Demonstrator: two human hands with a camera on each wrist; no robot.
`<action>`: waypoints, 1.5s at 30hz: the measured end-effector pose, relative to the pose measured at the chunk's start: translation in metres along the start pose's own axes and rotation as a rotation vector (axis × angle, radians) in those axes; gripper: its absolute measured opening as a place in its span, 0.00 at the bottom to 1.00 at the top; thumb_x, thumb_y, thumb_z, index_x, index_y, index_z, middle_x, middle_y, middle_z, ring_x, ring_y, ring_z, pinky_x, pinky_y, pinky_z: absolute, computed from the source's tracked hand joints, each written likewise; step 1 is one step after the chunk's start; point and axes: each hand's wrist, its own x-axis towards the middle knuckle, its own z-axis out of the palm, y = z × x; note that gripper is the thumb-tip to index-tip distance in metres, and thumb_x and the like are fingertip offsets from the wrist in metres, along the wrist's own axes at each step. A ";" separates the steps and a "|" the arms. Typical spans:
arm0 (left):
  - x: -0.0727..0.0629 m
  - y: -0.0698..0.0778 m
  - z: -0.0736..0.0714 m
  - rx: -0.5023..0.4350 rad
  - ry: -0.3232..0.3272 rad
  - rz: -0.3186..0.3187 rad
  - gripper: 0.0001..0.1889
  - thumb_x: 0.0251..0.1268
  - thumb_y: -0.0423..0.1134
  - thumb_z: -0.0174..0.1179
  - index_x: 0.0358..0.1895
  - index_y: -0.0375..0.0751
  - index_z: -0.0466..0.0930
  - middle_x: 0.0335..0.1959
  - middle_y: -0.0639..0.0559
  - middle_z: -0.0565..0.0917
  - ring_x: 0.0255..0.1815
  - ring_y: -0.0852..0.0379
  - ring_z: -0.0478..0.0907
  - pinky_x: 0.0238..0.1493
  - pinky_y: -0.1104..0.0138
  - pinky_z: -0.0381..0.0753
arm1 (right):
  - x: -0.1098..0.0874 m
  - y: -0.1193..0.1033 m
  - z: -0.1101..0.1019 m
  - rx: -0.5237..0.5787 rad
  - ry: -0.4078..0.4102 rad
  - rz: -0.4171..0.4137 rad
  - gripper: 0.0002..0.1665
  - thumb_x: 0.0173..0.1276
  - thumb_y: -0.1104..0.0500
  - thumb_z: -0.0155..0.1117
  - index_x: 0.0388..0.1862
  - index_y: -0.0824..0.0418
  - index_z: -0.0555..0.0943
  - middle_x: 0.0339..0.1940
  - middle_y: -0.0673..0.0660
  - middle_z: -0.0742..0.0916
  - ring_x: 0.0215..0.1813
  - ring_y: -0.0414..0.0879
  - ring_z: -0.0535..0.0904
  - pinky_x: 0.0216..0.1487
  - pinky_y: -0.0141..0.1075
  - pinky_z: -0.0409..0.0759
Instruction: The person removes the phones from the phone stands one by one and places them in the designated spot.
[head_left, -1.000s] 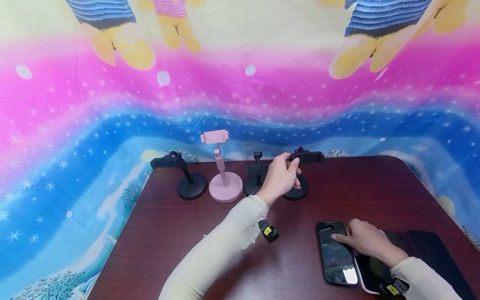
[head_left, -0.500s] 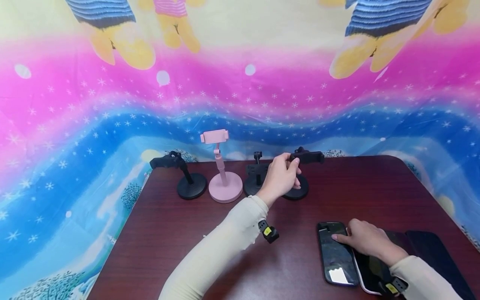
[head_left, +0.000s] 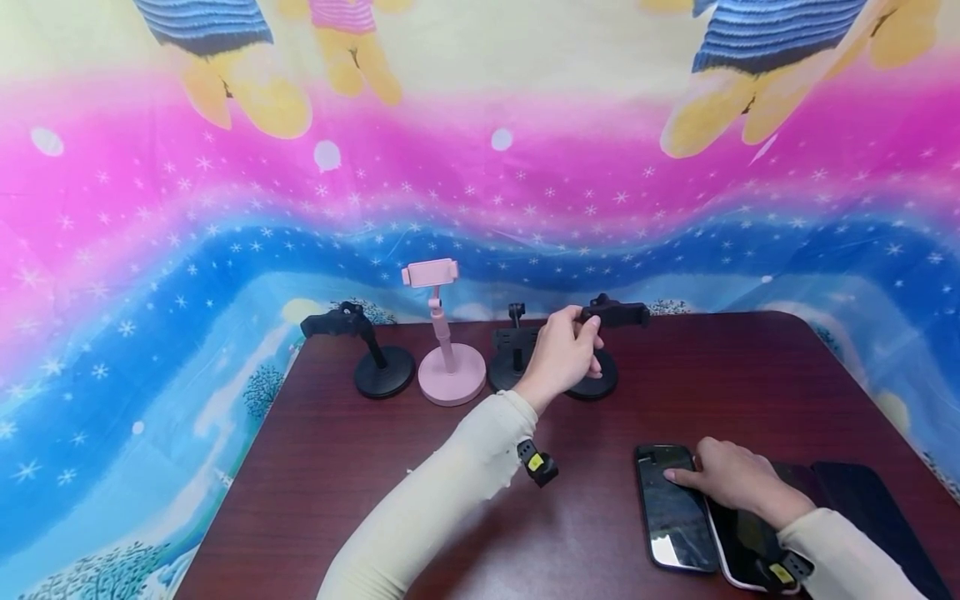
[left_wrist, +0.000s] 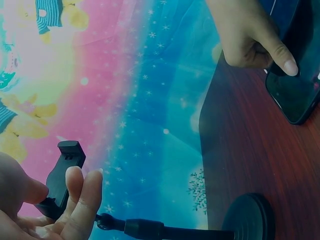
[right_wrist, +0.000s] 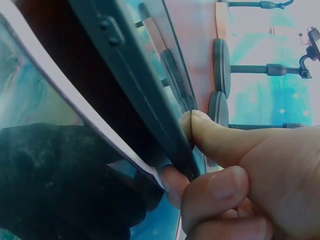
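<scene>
At the back right of the table, my left hand (head_left: pixel 558 354) grips the left end of the clamp (head_left: pixel 621 313) on a black phone stand. In the left wrist view the thumb and fingers close around that clamp (left_wrist: pixel 65 175), with the round base (left_wrist: pixel 250 220) upright on the table. My right hand (head_left: pixel 738 479) pinches a black smartphone (head_left: pixel 671 517) by its right edge. Its thumb lies on the screen, and in the right wrist view a fingertip is under the phone's edge (right_wrist: pixel 135 85). A white-rimmed phone (head_left: pixel 731 542) lies beside it, partly under the right hand.
Left of the gripped stand are another black stand (head_left: pixel 510 375), a pink one (head_left: pixel 452 379) and a further black one (head_left: pixel 384 372). A dark flat case (head_left: pixel 862 500) lies at the right of the table (head_left: pixel 322 500). A printed cloth (head_left: pixel 480 200) hangs behind.
The bright reflection on the black smartphone's screen has slid left, and the phone has shifted very slightly. Both hands keep their places.
</scene>
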 end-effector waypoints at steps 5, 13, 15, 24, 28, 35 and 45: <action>0.000 0.000 0.000 0.008 -0.001 0.011 0.21 0.81 0.44 0.50 0.70 0.39 0.69 0.31 0.54 0.83 0.18 0.57 0.80 0.30 0.67 0.87 | 0.001 -0.001 -0.002 0.000 -0.024 0.009 0.32 0.62 0.32 0.69 0.16 0.54 0.71 0.11 0.46 0.67 0.17 0.41 0.66 0.21 0.34 0.60; -0.001 0.001 0.000 0.016 0.001 0.013 0.22 0.81 0.43 0.50 0.71 0.38 0.68 0.31 0.54 0.83 0.18 0.57 0.81 0.30 0.67 0.86 | 0.003 0.000 -0.003 -0.014 -0.044 0.007 0.32 0.62 0.32 0.68 0.18 0.55 0.73 0.12 0.47 0.69 0.17 0.41 0.67 0.22 0.34 0.61; -0.001 0.001 -0.001 0.019 0.001 0.011 0.23 0.81 0.43 0.50 0.72 0.38 0.68 0.31 0.54 0.83 0.18 0.58 0.81 0.30 0.67 0.86 | 0.003 0.000 -0.003 -0.015 -0.050 0.006 0.32 0.62 0.32 0.68 0.17 0.55 0.73 0.11 0.46 0.69 0.17 0.41 0.66 0.22 0.34 0.60; 0.000 -0.001 0.000 0.020 -0.001 0.015 0.22 0.81 0.43 0.50 0.71 0.38 0.68 0.31 0.54 0.83 0.18 0.57 0.81 0.30 0.67 0.86 | 0.003 0.000 -0.002 -0.009 -0.065 0.008 0.31 0.63 0.34 0.68 0.15 0.54 0.73 0.10 0.45 0.66 0.16 0.40 0.63 0.21 0.33 0.58; 0.001 -0.001 0.000 0.011 0.000 0.015 0.21 0.81 0.43 0.50 0.70 0.38 0.69 0.31 0.54 0.83 0.18 0.58 0.81 0.30 0.67 0.87 | 0.003 0.000 -0.002 -0.008 -0.062 0.003 0.31 0.63 0.34 0.68 0.14 0.54 0.73 0.10 0.46 0.66 0.16 0.40 0.64 0.21 0.33 0.59; 0.000 -0.001 0.000 0.002 -0.003 0.016 0.22 0.81 0.43 0.50 0.70 0.38 0.69 0.32 0.54 0.83 0.18 0.58 0.81 0.30 0.66 0.87 | 0.002 0.000 -0.001 -0.022 -0.028 -0.011 0.31 0.64 0.36 0.69 0.12 0.52 0.71 0.10 0.45 0.67 0.15 0.40 0.65 0.21 0.33 0.60; 0.001 -0.001 0.001 -0.013 0.000 0.019 0.23 0.81 0.43 0.51 0.72 0.37 0.67 0.32 0.53 0.83 0.18 0.58 0.81 0.30 0.64 0.88 | 0.002 0.002 0.001 -0.015 -0.019 -0.009 0.32 0.64 0.37 0.70 0.10 0.51 0.70 0.10 0.45 0.66 0.16 0.40 0.63 0.21 0.33 0.59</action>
